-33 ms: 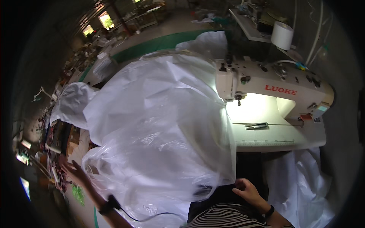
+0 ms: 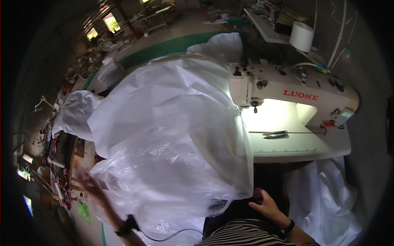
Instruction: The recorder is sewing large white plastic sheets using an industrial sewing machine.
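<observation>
A large white sheet with a clear plastic layer [image 2: 164,123] is bunched over the table, its right edge running under the needle end of the sewing machine [image 2: 287,88]. My left hand [image 2: 91,186] is in the air beside the sheet's lower left edge; motion blurs it, but the fingers look stretched out and nothing shows in them. Close to the sheet's lower right corner, over my dark-clothed lap, is my right hand [image 2: 266,205]. Its fingers are loosely bent, thumb apart, and I see nothing held. Thread snips [image 2: 275,134] lie on the machine bed.
A white thread cone [image 2: 301,37] stands behind the machine. More white material [image 2: 322,197] hangs below the bed at right. A black cable [image 2: 172,234] runs from my left wristband across the sheet. Green plastic strands [image 2: 84,211] lie at lower left.
My left hand has moved right and slightly down, toward the sheet, and has become blurred. My right hand has barely shifted. The whole view has moved slightly.
</observation>
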